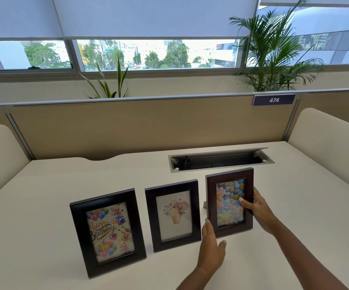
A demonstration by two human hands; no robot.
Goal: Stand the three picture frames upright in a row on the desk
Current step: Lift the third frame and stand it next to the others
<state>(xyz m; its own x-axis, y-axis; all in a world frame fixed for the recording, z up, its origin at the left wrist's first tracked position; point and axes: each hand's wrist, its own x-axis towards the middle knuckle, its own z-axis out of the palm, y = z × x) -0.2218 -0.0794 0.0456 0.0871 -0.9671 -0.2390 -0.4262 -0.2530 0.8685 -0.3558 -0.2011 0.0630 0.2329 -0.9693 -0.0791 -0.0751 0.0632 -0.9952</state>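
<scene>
Three picture frames stand upright in a row on the white desk [43, 206]. At the left is a black frame with a birthday card [107, 232]. In the middle stands a dark frame with a flower-pot picture [173, 215]. At the right is a brown frame with a pastel flower picture [230, 200]; its back stand shows at its left edge. My right hand [255, 206] grips this frame's right edge, thumb on the front. My left hand [211, 243] rests flat, fingers together, against the frame's lower left corner.
An open cable tray [221, 161] is sunk into the desk just behind the brown frame. A beige partition [127, 126] with a plate marked 474 closes the back. Cushioned dividers stand at both sides. Plants and windows lie beyond.
</scene>
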